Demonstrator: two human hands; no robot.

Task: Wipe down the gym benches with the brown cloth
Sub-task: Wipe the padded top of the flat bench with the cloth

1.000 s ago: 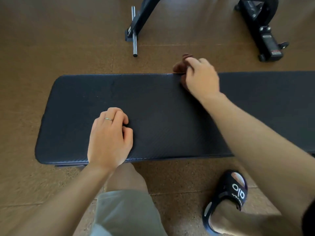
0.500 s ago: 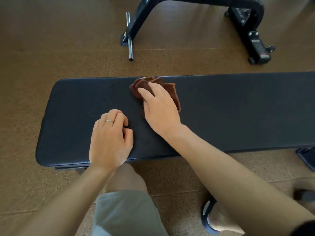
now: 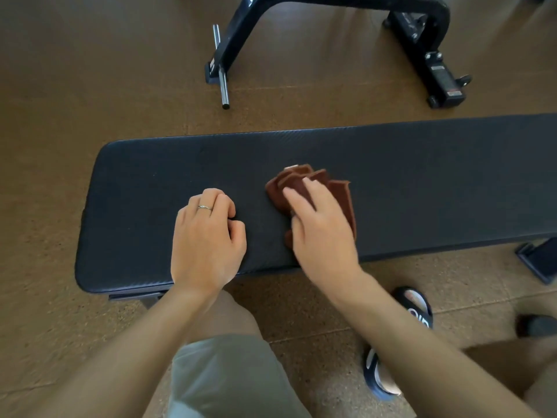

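- On the bench (image 3: 422,182): black padded top, fine woven texture, rounded left end.
- Brown cloth (image 3: 340,191): folded, layered edges fanned, laid mid-bench; pressed flat under the right hand (image 3: 322,227), fingers extended.
- Left hand (image 3: 208,236): fingers curled, nothing held, rested near the front edge.
- Bare padding is seen rightward.

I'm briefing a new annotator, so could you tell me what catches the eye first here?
The brown cloth stands out mid-pad on the black bench, pressed flat under the right hand. The left hand, wearing a ring, rests curled beside it.
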